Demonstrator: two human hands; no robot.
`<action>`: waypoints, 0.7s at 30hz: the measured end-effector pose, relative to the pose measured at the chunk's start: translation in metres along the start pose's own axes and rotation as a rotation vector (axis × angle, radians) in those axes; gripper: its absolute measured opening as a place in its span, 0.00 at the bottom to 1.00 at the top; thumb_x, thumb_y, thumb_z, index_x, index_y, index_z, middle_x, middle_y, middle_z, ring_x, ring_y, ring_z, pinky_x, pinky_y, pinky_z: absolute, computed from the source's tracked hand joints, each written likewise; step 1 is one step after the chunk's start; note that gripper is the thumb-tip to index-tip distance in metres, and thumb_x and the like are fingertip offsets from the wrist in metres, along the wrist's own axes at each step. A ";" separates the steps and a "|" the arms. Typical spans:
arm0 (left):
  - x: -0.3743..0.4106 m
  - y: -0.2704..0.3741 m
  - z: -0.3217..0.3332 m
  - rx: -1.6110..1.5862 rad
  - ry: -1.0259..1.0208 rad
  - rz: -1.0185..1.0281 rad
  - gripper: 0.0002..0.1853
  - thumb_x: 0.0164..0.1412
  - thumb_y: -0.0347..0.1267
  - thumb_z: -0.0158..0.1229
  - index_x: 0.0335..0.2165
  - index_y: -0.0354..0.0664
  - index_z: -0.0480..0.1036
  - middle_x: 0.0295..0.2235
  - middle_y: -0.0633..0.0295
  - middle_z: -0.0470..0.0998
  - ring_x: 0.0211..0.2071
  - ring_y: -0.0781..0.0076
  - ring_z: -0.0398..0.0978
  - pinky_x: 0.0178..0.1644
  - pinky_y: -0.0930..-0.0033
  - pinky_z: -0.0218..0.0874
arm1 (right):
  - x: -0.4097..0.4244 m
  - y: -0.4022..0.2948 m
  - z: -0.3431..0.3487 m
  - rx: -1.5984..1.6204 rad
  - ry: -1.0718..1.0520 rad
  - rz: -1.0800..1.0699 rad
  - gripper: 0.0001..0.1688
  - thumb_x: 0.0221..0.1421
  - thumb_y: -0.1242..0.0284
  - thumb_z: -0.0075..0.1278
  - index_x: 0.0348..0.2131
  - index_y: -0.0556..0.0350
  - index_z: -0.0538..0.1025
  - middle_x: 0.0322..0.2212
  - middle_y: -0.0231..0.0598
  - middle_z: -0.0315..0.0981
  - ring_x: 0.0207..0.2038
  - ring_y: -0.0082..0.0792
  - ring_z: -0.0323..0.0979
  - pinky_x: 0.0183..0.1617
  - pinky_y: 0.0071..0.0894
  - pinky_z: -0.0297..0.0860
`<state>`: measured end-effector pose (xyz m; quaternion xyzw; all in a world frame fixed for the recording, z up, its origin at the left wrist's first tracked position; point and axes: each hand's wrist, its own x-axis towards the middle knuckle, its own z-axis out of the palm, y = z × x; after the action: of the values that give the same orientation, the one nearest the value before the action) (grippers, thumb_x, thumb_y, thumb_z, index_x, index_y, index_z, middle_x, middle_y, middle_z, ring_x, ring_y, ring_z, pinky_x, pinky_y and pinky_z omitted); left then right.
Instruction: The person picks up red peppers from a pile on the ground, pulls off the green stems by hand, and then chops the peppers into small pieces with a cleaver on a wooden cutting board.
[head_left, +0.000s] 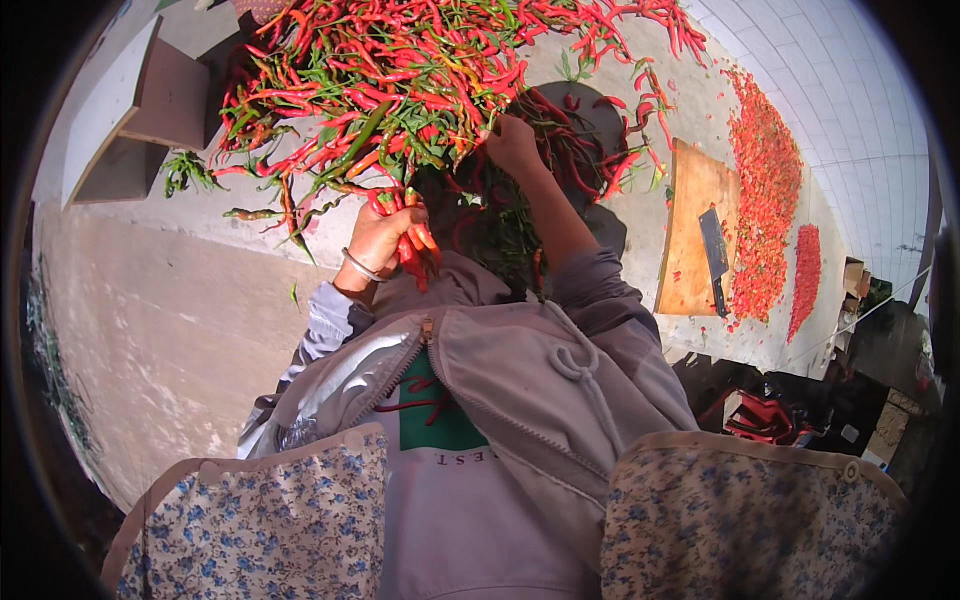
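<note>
A bunch of red chili peppers (417, 244) is gripped in my left hand (385, 232), with the stem ends up near the thumb and the tips hanging below. A metal bangle (363, 266) circles that wrist. My right hand (512, 142) reaches to the near right edge of a large heap of chili peppers (390, 82), its fingers bent at a stem or pepper. Whether it grips one is hard to see. The heap is mostly red, with green peppers and leaves mixed in. More peppers (559, 142) lie in shadow beside my right forearm.
To the right lies a wooden cutting board (686, 225) with a cleaver (714, 251) on it. Beyond it spread chopped red peppers (765, 195) and a smaller strip of them (805, 281). An open wooden box-like piece (135, 120) stands at left. A small green bunch (186, 172) lies near it.
</note>
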<state>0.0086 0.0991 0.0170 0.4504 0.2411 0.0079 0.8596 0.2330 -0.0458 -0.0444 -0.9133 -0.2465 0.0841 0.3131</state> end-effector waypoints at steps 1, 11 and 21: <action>-0.002 0.003 0.002 -0.006 -0.003 0.033 0.08 0.47 0.20 0.56 0.31 0.34 0.71 0.25 0.62 0.74 0.26 0.72 0.73 0.31 0.71 0.65 | -0.006 -0.009 -0.010 -0.001 -0.019 -0.017 0.17 0.46 0.66 0.57 0.27 0.63 0.71 0.25 0.55 0.72 0.32 0.56 0.71 0.34 0.46 0.66; 0.004 0.042 0.043 0.140 -0.210 0.223 0.07 0.49 0.21 0.54 0.31 0.33 0.68 0.27 0.59 0.74 0.35 0.67 0.75 0.35 0.69 0.67 | -0.110 -0.085 -0.118 -0.297 -0.368 -0.418 0.10 0.50 0.75 0.46 0.35 0.55 0.67 0.26 0.43 0.68 0.32 0.47 0.72 0.31 0.43 0.68; 0.018 0.002 0.054 -0.052 -0.466 -0.262 0.06 0.47 0.23 0.56 0.28 0.36 0.70 0.23 0.59 0.74 0.24 0.70 0.73 0.26 0.72 0.64 | -0.141 -0.090 -0.122 -0.230 -0.197 -0.518 0.08 0.46 0.74 0.49 0.30 0.55 0.68 0.24 0.37 0.68 0.29 0.41 0.73 0.29 0.37 0.69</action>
<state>0.0477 0.0625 0.0368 0.3827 0.0928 -0.2009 0.8970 0.1131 -0.1200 0.1073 -0.8370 -0.5083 0.0612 0.1935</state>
